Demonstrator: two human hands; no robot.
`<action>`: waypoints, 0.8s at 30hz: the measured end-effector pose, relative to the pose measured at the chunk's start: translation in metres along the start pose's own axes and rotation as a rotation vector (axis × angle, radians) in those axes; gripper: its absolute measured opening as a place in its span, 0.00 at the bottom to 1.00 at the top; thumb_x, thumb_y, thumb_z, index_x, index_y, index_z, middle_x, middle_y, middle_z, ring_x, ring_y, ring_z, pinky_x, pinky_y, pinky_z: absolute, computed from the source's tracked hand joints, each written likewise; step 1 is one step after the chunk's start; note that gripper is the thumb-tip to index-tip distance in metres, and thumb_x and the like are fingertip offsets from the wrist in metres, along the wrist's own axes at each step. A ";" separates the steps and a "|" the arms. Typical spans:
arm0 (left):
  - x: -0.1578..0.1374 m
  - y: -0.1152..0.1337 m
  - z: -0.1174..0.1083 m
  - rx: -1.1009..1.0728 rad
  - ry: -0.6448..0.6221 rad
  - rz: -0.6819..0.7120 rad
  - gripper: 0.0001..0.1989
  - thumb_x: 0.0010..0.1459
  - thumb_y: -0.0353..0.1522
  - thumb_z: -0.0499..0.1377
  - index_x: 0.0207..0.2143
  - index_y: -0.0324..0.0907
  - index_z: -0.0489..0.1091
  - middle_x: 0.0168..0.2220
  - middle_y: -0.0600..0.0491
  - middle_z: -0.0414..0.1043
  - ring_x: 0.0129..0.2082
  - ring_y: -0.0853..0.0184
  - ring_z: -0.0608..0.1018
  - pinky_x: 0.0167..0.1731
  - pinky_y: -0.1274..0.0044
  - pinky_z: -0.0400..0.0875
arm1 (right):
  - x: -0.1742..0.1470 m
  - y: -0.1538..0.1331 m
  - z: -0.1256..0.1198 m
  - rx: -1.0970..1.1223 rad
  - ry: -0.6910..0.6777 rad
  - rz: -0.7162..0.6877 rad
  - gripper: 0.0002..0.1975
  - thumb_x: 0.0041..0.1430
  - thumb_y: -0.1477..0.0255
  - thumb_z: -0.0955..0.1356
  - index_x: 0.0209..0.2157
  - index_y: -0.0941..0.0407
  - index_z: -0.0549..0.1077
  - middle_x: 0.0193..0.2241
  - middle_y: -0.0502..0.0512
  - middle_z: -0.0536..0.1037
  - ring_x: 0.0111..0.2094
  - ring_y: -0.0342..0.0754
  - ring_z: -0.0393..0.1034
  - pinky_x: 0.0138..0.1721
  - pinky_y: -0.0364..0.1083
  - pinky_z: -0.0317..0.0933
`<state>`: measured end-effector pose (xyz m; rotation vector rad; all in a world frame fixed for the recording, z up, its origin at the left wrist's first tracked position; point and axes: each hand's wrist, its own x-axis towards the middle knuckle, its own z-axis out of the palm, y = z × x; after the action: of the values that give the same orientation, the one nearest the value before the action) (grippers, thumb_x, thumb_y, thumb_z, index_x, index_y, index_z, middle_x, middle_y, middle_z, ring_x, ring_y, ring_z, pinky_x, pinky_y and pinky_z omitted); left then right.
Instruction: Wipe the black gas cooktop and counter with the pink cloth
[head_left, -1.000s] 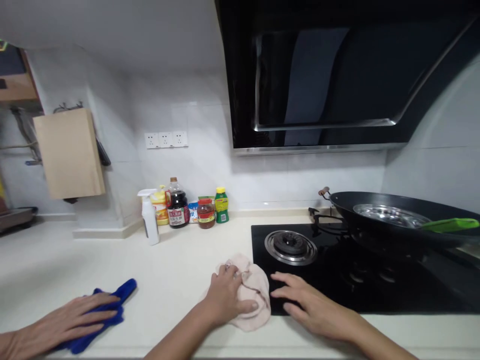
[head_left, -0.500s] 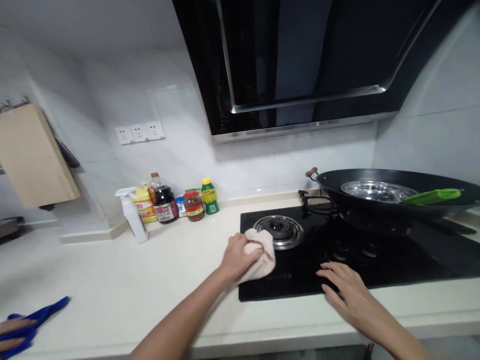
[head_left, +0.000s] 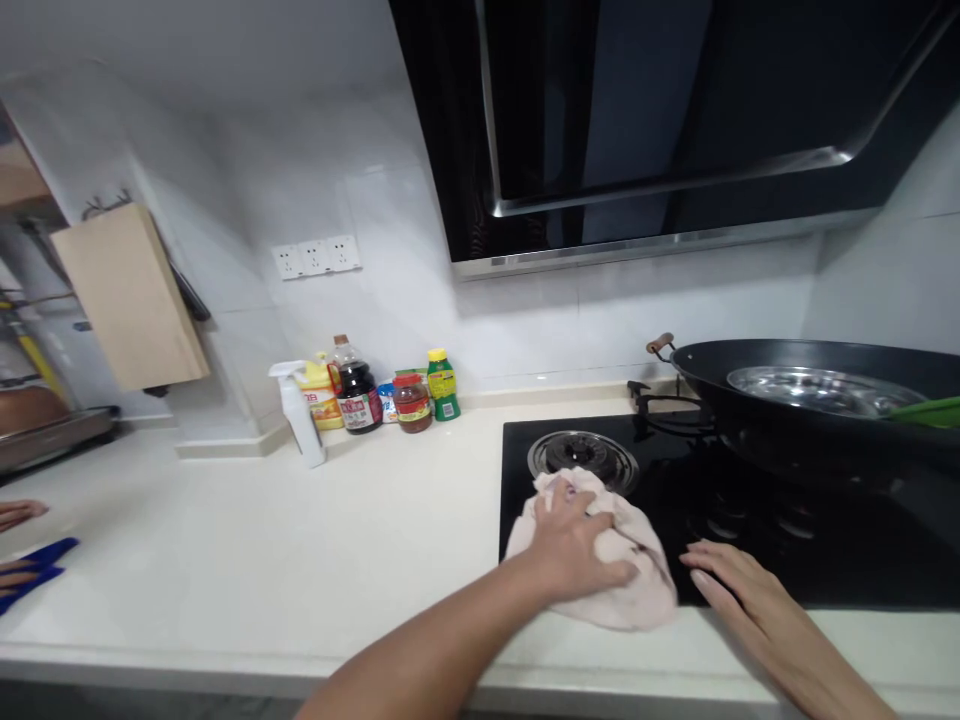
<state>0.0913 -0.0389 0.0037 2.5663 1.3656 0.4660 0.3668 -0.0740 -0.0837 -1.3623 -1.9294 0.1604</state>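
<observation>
My left hand point(head_left: 574, 545) holds a pale pink cloth point(head_left: 637, 590) down against the front left of the black glass hob point(head_left: 675, 560), its fingers spread over the fabric. The cloth lies spread out, overlapping the hob's front edge and reaching the near rim of the left burner point(head_left: 581, 457). My right hand point(head_left: 742, 590) rests at the hob's front edge, right of the cloth, with fingers stretched out and nothing in it.
A black wok point(head_left: 795, 420) holding a shiny metal lid or bowl point(head_left: 817, 390) sits on the right burner. A spray bottle point(head_left: 301, 415), a soy sauce bottle point(head_left: 358, 390) and jars line the wall. At far left, another person's hands are near a blue cloth point(head_left: 45, 560).
My left hand has shifted right and nearer, and the bunched cloth is now spread out under it. The view has turned left. The other person's blue cloth has moved toward the left edge.
</observation>
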 end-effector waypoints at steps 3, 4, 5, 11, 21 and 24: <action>-0.003 -0.044 -0.025 0.109 0.044 -0.210 0.37 0.54 0.57 0.61 0.64 0.60 0.65 0.73 0.50 0.51 0.72 0.40 0.45 0.65 0.43 0.43 | -0.004 -0.005 -0.002 -0.037 0.020 0.000 0.22 0.68 0.51 0.60 0.49 0.48 0.78 0.55 0.59 0.76 0.59 0.60 0.67 0.62 0.64 0.60; -0.004 -0.059 -0.034 0.132 0.046 -0.304 0.38 0.54 0.57 0.61 0.65 0.60 0.63 0.73 0.50 0.48 0.72 0.40 0.45 0.65 0.44 0.45 | -0.004 -0.007 -0.003 -0.051 0.011 0.000 0.22 0.67 0.51 0.61 0.49 0.48 0.78 0.56 0.59 0.75 0.59 0.60 0.67 0.62 0.63 0.60; -0.005 -0.072 -0.042 0.146 0.048 -0.380 0.39 0.55 0.58 0.59 0.66 0.59 0.62 0.74 0.48 0.47 0.72 0.39 0.45 0.64 0.43 0.47 | -0.005 -0.009 -0.004 -0.065 0.002 -0.001 0.22 0.67 0.52 0.61 0.49 0.48 0.78 0.57 0.59 0.75 0.60 0.60 0.67 0.61 0.63 0.61; -0.032 -0.097 -0.058 0.221 0.093 -0.492 0.37 0.60 0.58 0.54 0.67 0.52 0.62 0.71 0.43 0.53 0.72 0.39 0.47 0.63 0.44 0.48 | -0.008 -0.008 -0.004 -0.121 -0.007 -0.032 0.21 0.67 0.54 0.62 0.53 0.49 0.75 0.59 0.60 0.72 0.63 0.60 0.63 0.63 0.62 0.59; -0.168 -0.049 -0.058 0.203 -0.027 -0.279 0.40 0.56 0.47 0.64 0.69 0.57 0.57 0.73 0.49 0.51 0.73 0.43 0.48 0.66 0.47 0.49 | -0.013 0.011 0.008 -0.174 0.035 -0.109 0.24 0.65 0.50 0.63 0.53 0.49 0.76 0.57 0.58 0.75 0.60 0.63 0.67 0.61 0.65 0.62; -0.208 -0.066 -0.070 0.278 -0.037 -0.349 0.39 0.56 0.43 0.65 0.68 0.61 0.58 0.73 0.52 0.52 0.72 0.42 0.50 0.65 0.42 0.46 | -0.016 0.016 0.012 -0.220 0.074 -0.158 0.23 0.66 0.52 0.63 0.55 0.48 0.75 0.58 0.57 0.75 0.60 0.63 0.67 0.59 0.65 0.64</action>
<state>-0.0937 -0.1740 0.0099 2.4388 1.9337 0.1773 0.3737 -0.0775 -0.1084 -1.3271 -2.0281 -0.1812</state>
